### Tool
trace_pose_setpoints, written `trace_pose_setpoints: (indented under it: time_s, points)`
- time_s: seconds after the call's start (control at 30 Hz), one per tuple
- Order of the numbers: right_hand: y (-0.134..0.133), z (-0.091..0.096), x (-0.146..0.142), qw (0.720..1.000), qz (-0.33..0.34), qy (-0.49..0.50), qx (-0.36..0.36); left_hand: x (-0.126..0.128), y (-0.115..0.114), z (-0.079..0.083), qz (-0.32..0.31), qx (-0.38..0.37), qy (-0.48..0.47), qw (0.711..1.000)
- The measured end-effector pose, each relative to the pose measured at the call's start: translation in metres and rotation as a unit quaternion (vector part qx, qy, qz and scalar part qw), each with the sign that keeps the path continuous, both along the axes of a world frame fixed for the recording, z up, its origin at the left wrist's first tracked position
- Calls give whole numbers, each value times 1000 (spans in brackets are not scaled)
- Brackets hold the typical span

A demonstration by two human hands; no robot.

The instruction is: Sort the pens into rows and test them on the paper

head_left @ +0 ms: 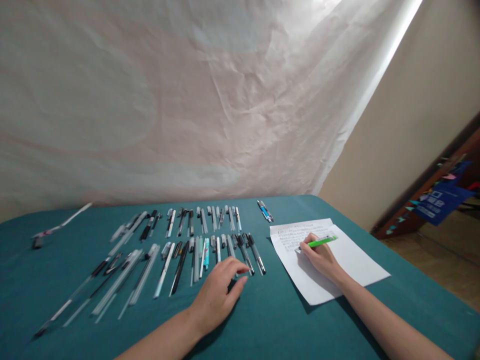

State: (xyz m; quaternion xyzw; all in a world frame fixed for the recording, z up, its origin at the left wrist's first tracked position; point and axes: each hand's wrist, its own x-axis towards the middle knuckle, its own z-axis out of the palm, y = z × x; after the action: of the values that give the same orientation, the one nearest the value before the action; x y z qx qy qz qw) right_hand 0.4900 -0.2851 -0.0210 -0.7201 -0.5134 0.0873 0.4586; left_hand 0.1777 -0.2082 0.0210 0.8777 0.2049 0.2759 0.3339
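My right hand (318,257) grips a bright green pen (323,241), its lower end at the white paper (352,265). Rows of small handwriting cover the upper left of the sheet; its lower part is blank. My left hand (219,292) is at the front of the pens with thumb and fingers apart and nothing between them. Its fingertips are close to the lower end of a clear pen with a black cap (245,255); whether they touch is unclear. Just right of it lies another black-and-clear pen (257,254).
Two rows of pens, caps and clear barrels lie on the green table (258,315). Two blue and dark pens (265,211) lie behind the paper. A white stick-like item (67,220) is at the far left. A pale sheet (187,100) hangs behind the table.
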Motion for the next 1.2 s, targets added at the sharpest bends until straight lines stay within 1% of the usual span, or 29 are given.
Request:
trace_pose_setpoints:
  time_s: [0.13,0.3,0.53,0.7,0.9,0.97,1.07,1.13,1.17,1.2]
  points:
    - [0,2,-1,1000,-11,-2,3,-1,0,0,1,1,-2,1000]
    - [-1,3,-2,1000,-4,-2,3,0,0,-2,-4,0,-5,1000]
    - [-2,-1,-2,998,-37,48,-22,-2,0,0,0,-10,1,1000]
    - [-2,2,-8,999,-34,29,-18,-5,-1,1,-5,-7,0,1000]
    - [-2,1,-10,998,-46,37,-33,-7,0,-2,-10,-5,3,1000]
    - [-2,2,-10,999,-39,19,-33,-8,0,-2,-10,-6,3,1000]
    - [-3,11,-18,998,-6,-57,-16,-10,0,-1,-13,-6,5,1000]
    - [-3,22,-33,991,38,-129,-9,-11,-1,0,-18,-2,9,1000]
    - [-2,28,-43,984,68,-164,-14,-12,-2,1,-23,2,12,1000]
    - [-1,34,-54,974,103,-200,-36,-13,-3,1,-29,5,16,999]
